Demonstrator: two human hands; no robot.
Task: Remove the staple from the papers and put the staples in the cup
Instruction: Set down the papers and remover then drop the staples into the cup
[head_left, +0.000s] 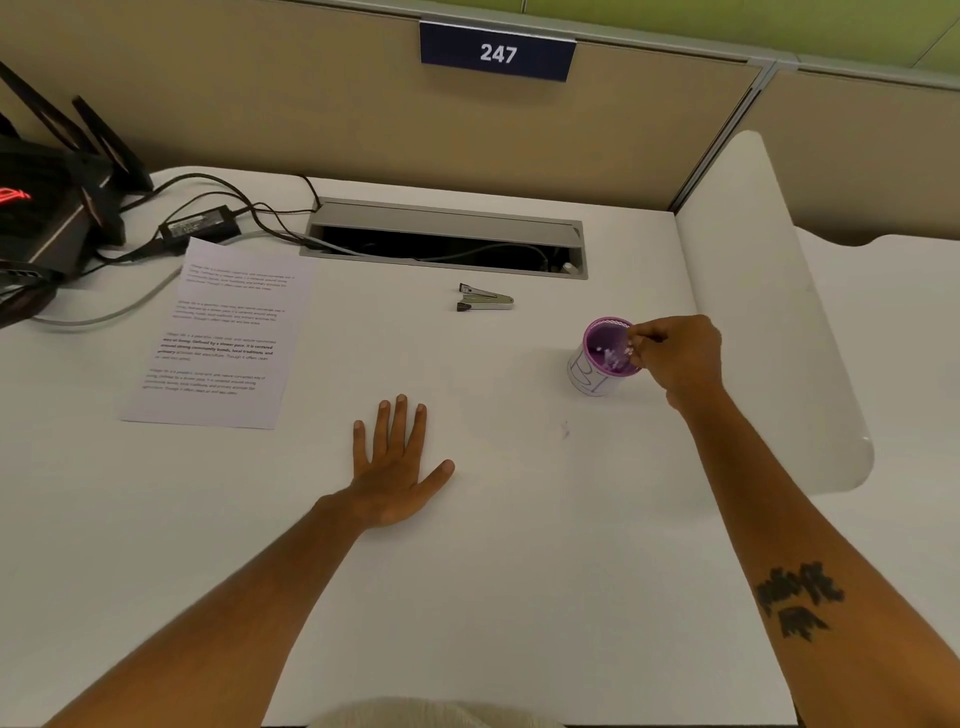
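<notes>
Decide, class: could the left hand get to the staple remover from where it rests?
Probably yes. The left hand lies flat and empty on the desk, and only bare surface shows between it and the staple remover farther back.

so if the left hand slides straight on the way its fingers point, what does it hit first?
Probably the stapler remover. The left hand lies flat, fingers pointing up the desk; bare desktop lies between.

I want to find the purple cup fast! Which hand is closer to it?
Right. The right hand is at the rim of the purple cup, fingertips pinched over its opening. The left hand lies flat on the desk, well away from it.
</notes>
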